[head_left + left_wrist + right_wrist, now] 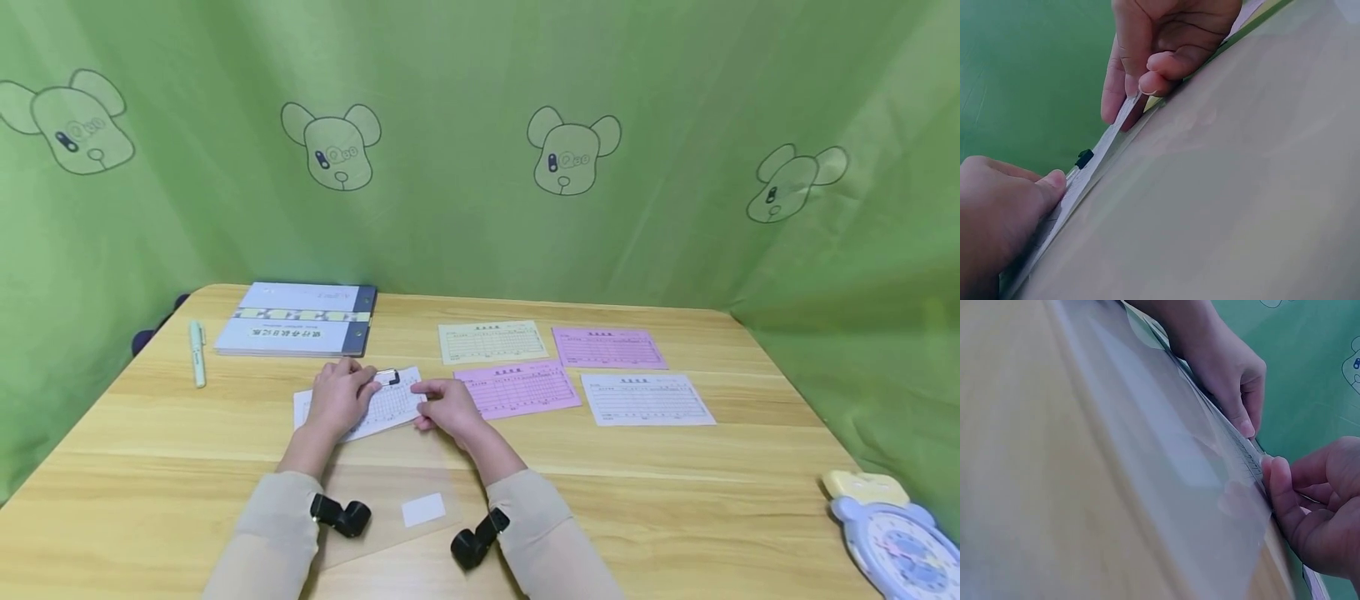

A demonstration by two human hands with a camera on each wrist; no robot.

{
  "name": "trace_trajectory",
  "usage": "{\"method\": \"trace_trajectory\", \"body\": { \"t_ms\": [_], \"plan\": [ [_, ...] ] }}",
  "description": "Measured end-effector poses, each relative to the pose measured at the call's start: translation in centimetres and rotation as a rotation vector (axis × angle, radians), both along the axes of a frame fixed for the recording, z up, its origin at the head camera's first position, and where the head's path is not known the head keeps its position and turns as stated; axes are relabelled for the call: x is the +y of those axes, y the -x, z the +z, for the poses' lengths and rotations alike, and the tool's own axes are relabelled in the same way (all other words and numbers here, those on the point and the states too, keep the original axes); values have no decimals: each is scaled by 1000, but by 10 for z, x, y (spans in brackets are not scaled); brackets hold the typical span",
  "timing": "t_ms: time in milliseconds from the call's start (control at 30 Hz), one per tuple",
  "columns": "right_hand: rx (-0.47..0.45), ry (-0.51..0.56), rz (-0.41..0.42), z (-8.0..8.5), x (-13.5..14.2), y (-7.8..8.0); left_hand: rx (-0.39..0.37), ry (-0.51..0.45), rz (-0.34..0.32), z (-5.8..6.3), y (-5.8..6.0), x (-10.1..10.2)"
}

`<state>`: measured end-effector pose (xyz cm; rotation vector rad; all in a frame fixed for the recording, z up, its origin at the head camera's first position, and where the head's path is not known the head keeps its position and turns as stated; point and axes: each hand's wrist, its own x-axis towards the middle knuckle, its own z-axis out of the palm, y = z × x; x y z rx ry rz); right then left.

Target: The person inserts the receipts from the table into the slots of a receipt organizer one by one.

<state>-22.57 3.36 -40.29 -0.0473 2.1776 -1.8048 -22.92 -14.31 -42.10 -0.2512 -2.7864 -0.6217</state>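
White printed forms (390, 408) lie at a slant in front of me, a small dark-ended binder clip (387, 377) at their top edge. My left hand (337, 400) covers their left part, its thumb pressing the clip against the paper; in the left wrist view the clip (1082, 160) stands just past that thumb tip. With thumb and fingers my right hand (450, 408) pinches the forms' right edge, as the right wrist view also shows of this hand (1322, 506). A translucent plastic folder (375, 492) with a white label (423, 510) extends from beneath the forms toward me.
Right of my hands lie pink forms (517, 389) (609, 347), a pale yellow form (492, 342) and a white form (647, 400). Ledger books (296, 321) and a light green pen (197, 354) sit at the back left. A blue toy clock (903, 550) is at the right edge.
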Motion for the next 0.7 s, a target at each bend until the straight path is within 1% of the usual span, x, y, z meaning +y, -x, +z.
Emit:
{"method": "trace_trajectory", "body": {
  "t_ms": [167,333,500,633,700],
  "plan": [
    [28,7,28,6,7,-6,0,-27,4,-2,-1,-1],
    [102,-24,90,19,31,-10,30,-61,3,-3,-2,-2],
    [191,-72,105,32,70,-11,28,-73,3,-4,-1,-1],
    [289,-110,84,38,113,-8,18,-87,8,-5,0,-1],
    [343,-135,58,40,138,-6,17,-99,9,-5,0,-1]
  ]
}}
